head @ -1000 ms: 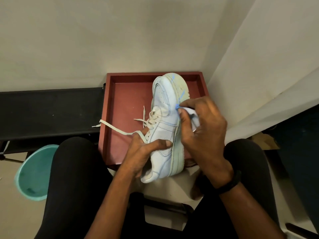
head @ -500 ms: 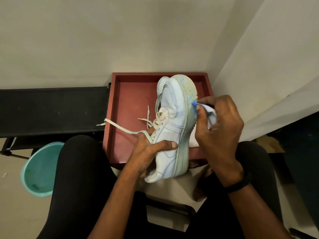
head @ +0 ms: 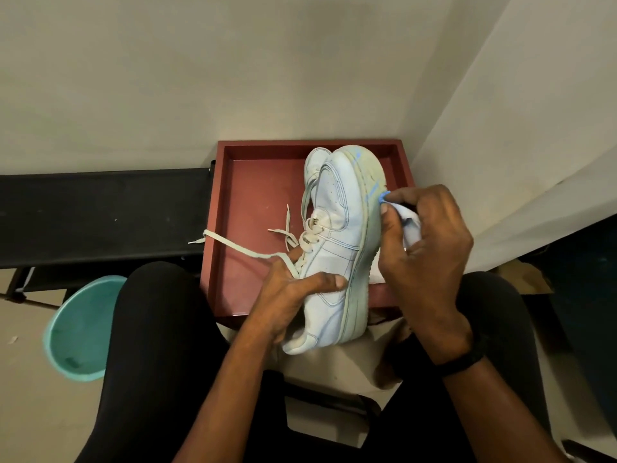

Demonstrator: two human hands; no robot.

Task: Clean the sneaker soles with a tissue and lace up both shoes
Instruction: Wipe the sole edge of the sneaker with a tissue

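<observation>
I log: teal basin (head: 80, 329) on floor by left knee; red tray (head: 253, 195) ahead, black bench (head: 100, 212) left of it, pale wall (head: 233, 61) behind; sneaker (head: 337, 248) on side over tray; left hand (head: 287, 295) clamped round sneaker upper; right hand (head: 427, 255) pinching tissue (head: 409, 225) against sole edge.

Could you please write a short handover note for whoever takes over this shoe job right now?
Left hand grips the sneaker by its side, holding it on edge over the red tray. Right hand pinches the tissue against the sole near the toe.
Done: nothing finished; the sole shows blue streaks and grime.
Left: finish wiping, thread the loose lace trailing over the tray's left rim, then the other shoe, not clearly in view.
</observation>
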